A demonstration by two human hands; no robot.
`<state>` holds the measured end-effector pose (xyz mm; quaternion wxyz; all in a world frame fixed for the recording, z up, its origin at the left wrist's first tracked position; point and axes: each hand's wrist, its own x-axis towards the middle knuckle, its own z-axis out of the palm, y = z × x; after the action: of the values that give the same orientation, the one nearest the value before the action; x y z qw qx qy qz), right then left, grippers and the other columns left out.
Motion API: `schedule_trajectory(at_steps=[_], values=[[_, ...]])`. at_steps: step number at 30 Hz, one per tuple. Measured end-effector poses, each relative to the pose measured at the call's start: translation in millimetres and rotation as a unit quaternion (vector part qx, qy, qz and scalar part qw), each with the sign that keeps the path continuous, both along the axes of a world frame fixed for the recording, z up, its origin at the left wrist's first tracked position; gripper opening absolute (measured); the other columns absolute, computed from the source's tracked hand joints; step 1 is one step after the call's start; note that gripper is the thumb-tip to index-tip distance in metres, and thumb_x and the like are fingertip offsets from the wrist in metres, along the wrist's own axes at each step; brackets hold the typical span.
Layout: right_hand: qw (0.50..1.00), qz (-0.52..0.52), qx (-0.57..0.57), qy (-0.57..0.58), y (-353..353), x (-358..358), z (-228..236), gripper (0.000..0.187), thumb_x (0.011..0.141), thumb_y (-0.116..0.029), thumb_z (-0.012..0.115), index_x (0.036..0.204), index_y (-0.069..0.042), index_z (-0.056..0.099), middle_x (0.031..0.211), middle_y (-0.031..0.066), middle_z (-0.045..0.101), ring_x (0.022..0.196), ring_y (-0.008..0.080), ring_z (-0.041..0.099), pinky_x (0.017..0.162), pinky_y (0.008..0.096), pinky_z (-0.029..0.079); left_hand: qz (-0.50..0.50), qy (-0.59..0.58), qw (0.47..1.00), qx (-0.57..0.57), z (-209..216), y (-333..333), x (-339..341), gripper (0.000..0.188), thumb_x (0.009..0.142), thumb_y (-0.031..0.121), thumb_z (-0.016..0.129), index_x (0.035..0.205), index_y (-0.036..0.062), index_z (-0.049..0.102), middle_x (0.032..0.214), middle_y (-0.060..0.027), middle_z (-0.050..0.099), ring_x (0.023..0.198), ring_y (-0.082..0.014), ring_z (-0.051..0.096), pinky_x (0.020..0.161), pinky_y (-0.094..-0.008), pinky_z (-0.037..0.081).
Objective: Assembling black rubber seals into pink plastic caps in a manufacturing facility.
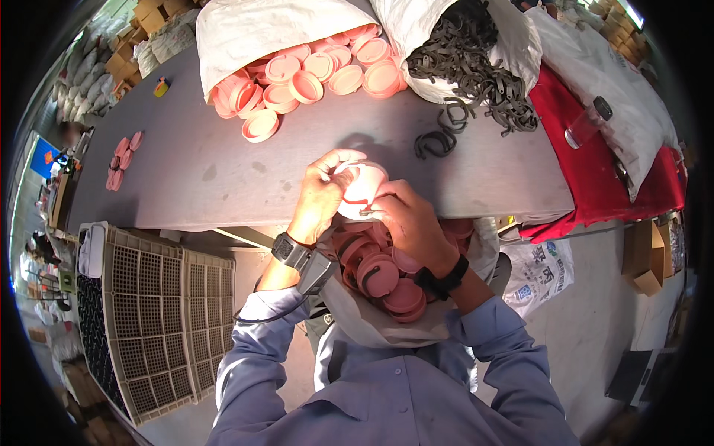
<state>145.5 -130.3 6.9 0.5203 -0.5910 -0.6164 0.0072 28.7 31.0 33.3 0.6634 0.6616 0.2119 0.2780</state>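
Just over the table's near edge, a round pink plastic lid (364, 183) is held between my two hands, washed out by bright light. My left hand (320, 195) is closed on its left rim, thumb and fingers gripping the edge. On the lower right side, the fingers of my right hand (407, 221) pinch the rim. A small dark piece (365, 212) shows at those fingertips; whether it is fixed to the lid I cannot tell. Below my hands, an open white sack (357, 331) holds pink lids (378, 275), some with dark curved strips on them.
A white sack (256, 30) spills pink lids (305, 86) at the back; beside it another spills black curved plastic strips (506, 97). Small pink pieces (123, 160) lie far left. Plastic crates (149, 312) stand left; a clear bottle (584, 128) rests on red cloth (550, 119).
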Motion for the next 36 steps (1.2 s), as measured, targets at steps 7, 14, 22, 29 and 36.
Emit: schedule_trajectory(at_steps=[7,14,22,29,36], values=[[0.992,-0.021,-0.055,-0.116,-1.7,13.8,-1.3,0.015,0.082,-0.002,0.066,0.095,-0.007,0.062,0.095,0.0119,0.062,0.085,0.0362,0.064,0.071,0.0446,0.054,0.109,0.085,0.967,0.213,-37.7,-21.9,-8.4,0.015,0.105,0.0,0.06,0.119,0.0036,0.065,0.098,-0.002,0.065,0.088,-0.0085,0.058,0.078,-0.0243,0.051],[0.999,0.011,-0.041,0.033,-12.8,-2.3,9.3,0.026,0.083,-0.006,0.073,0.108,-0.007,0.064,0.104,0.0119,0.066,0.089,0.0333,0.067,0.073,0.0396,0.056,0.084,-0.008,0.996,0.038,-34.1,-46.9,-28.4,0.023,0.102,-0.002,0.064,0.125,0.0033,0.063,0.114,-0.0053,0.068,0.103,-0.0125,0.064,0.094,-0.0289,0.056],[0.989,-0.056,-0.126,0.057,-41.7,-33.8,-13.6,0.043,0.082,-0.003,0.077,0.12,0.002,0.058,0.102,0.019,0.066,0.093,0.0343,0.068,0.08,0.0433,0.053,0.077,-0.034,0.995,0.049,-52.5,-79.9,-44.0,0.045,0.094,-0.013,0.063,0.136,0.002,0.065,0.13,-0.0096,0.071,0.119,-0.016,0.065,0.105,-0.0308,0.051],[0.979,-0.062,-0.144,-0.127,-66.3,-39.6,13.5,0.056,0.085,-0.012,0.064,0.135,0.009,0.055,0.127,0.0241,0.061,0.116,0.0403,0.06,0.096,0.0447,0.05,-0.121,-0.045,0.965,-0.228,-25.7,-83.7,-47.9,0.077,0.084,-0.012,0.058,0.158,0.0014,0.039,0.153,-0.0145,0.051,0.135,-0.0217,0.055,0.112,-0.0364,0.047],[0.895,-0.144,-0.232,-0.352,-83.2,-53.2,12.0,0.058,0.088,-0.019,0.059,0.14,0.006,0.054,0.14,0.0226,0.058,0.128,0.0385,0.056,0.101,0.0473,0.048,-0.217,0.007,0.93,-0.298,-28.9,-86.6,-48.4,0.084,0.096,0.02,0.062,0.167,0.0035,0.02,0.157,-0.0169,0.045,0.147,-0.0283,0.044,0.123,-0.0397,0.034]])
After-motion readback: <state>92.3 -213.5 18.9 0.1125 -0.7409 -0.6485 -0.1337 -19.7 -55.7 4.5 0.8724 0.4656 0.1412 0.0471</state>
